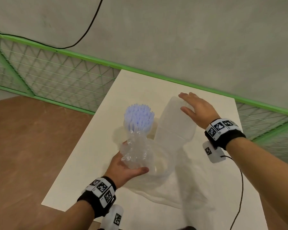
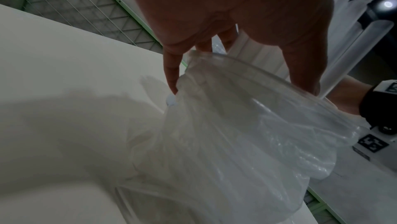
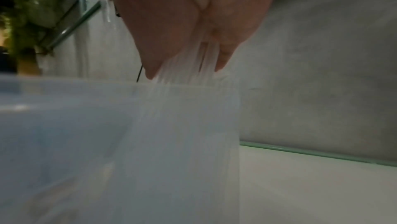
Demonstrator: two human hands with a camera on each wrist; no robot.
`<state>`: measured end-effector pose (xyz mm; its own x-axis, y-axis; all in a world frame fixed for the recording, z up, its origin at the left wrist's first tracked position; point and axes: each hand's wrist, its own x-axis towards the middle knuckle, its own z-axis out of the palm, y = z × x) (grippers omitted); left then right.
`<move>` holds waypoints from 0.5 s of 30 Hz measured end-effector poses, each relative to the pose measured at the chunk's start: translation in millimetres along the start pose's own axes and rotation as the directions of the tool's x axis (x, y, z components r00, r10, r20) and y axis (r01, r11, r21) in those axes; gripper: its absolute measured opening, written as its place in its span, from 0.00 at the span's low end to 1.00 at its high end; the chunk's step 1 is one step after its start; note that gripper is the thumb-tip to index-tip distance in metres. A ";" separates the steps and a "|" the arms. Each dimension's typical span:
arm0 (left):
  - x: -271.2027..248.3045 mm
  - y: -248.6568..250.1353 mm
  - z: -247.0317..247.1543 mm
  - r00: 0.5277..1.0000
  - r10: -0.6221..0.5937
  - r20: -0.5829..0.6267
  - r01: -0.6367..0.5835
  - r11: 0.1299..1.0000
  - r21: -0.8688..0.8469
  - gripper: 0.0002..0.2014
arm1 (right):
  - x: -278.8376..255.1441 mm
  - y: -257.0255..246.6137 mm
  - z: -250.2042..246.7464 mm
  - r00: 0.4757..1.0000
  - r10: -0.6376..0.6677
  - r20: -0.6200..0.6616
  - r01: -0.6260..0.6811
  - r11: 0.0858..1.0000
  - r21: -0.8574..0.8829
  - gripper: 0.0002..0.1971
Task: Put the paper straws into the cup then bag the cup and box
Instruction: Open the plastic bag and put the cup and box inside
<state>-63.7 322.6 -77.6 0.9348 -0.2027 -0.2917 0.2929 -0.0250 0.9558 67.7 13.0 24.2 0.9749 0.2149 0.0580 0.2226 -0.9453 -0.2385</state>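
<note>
Paper straws (image 1: 138,117) already stand bundled in the clear cup (image 1: 136,130), their cut ends fanned upward and slightly toward 12 o'clock, so the long axis of the bundle runs close to vertical with a small lean away from you. That puts you in the bagging step: the straw loading looks done, and the cup appears to sit partly inside the crumpled mouth of the clear plastic bag (image 1: 140,156), just left of the middle of the white table (image 1: 83,163). Your left hand (image 1: 123,168) curls round the gathered plastic at 6 o'clock from the cup, thumb pressed along the film, holding the opening up. Your right hand (image 1: 196,108) lies flat, fingers straight and spread, on the far end of the translucent box (image 1: 175,123), which sits at 3 o'clock from the cup; its long axis runs from about 7 o'clock to 1 o'clock. The right wrist view is blurred, so whether the fingertips hook over the box's edge is hard to say. Next, you probably need to keep the bag mouth wide with your left hand and take a firm hold of the box before sliding it in beside the cup, without tipping the straws.
</note>
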 end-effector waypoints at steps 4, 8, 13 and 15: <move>-0.2 0.2 0.2 1.000 0.003 -0.004 -0.003 1.000 0.011 0.46 | -1.9 -3.5 17.6 0.985 -0.099 0.144 0.129 0.967 -0.220 0.33; -0.6 0.3 1.0 1.000 0.000 -0.009 0.000 1.000 0.011 0.47 | -4.8 -5.3 14.5 0.975 -0.119 0.186 0.157 0.965 -0.208 0.40; -0.4 0.8 -1.3 1.000 0.007 -0.008 -0.007 1.000 0.016 0.47 | -10.0 -4.3 -9.7 0.975 -0.029 0.219 0.049 0.995 -0.087 0.56; -0.4 1.2 -1.5 1.000 0.007 -0.009 -0.007 1.000 0.018 0.46 | -13.4 0.8 -14.6 0.948 0.012 0.318 0.000 0.999 -0.039 0.61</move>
<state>-63.4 324.2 -76.4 0.9386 -0.1935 -0.2856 0.2830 -0.0414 0.9582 54.7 5.8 37.3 0.9281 0.2704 -0.2558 0.2227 -0.9540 -0.2006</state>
